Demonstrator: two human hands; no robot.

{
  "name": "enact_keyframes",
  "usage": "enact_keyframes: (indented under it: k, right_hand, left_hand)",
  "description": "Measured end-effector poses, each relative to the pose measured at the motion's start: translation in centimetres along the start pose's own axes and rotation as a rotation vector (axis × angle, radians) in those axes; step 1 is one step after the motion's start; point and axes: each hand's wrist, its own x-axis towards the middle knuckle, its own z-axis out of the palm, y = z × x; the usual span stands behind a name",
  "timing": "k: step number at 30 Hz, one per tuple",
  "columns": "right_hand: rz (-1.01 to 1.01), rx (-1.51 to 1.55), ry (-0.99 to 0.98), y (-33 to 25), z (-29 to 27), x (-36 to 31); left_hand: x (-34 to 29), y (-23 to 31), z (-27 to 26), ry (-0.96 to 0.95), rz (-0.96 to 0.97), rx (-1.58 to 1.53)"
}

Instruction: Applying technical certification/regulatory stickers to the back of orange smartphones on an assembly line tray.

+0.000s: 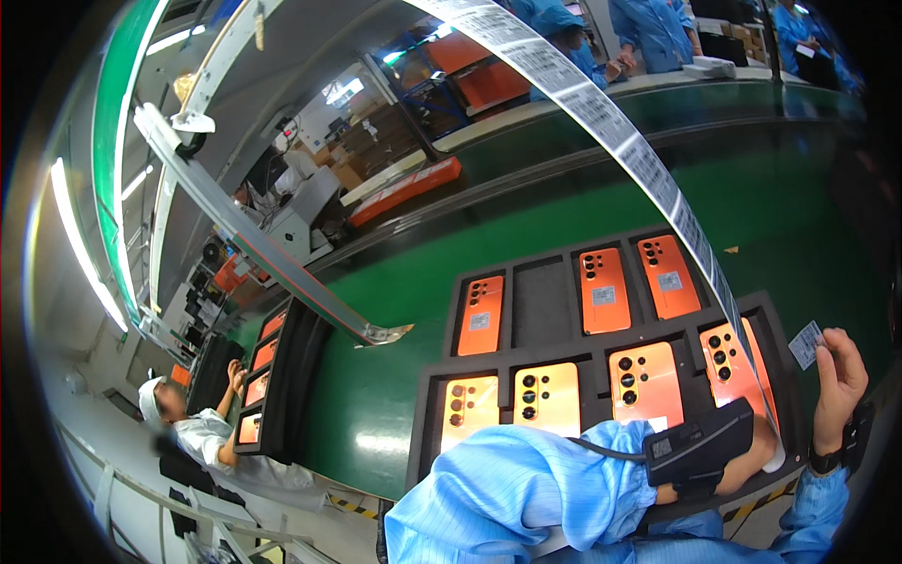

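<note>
Between the thumb and fingers of my right hand (839, 383), at the right edge, a small white printed label (805, 345) is pinched. My left hand (749, 462) lies over the right front corner of a black foam tray (435, 365); a black wrist-worn device (700, 442) covers most of it, so its fingers are hidden. A long strip of white labels (648, 169) hangs from above and runs down to that hand. Nearest to it is an orange phone (733, 362), camera side up. Other orange phones (604, 291) sit in the tray's slots, several bearing small labels.
The tray rests on a green work surface (376, 414). A metal arm (272, 258) slants down at left. Beyond it, a person in white (202, 428) is beside another black tray of orange phones (266, 352). People in blue (648, 33) work across the line.
</note>
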Motion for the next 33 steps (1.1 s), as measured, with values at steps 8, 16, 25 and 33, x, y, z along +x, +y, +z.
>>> enact_keyframes:
  k: [8,16,25,33]
  right_hand:
    - [-0.024,0.041,-0.031,-0.5,0.7,0.3]
    - [-0.005,0.07,-0.024,0.0,1.0,0.5]
    - [-0.043,0.068,-0.06,-3.5,0.3,0.2]
    - [0.069,0.232,-0.112,-4.7,1.2,1.6]
  left_hand:
    - [0.0,-0.5,1.3,0.132,0.002,-0.013]
    - [-0.4,-1.4,1.3,0.159,0.005,-0.031]
    - [-0.6,-0.4,1.6,0.308,0.081,-0.025]
    - [1.6,-8.6,-1.9,0.896,0.105,-0.029]
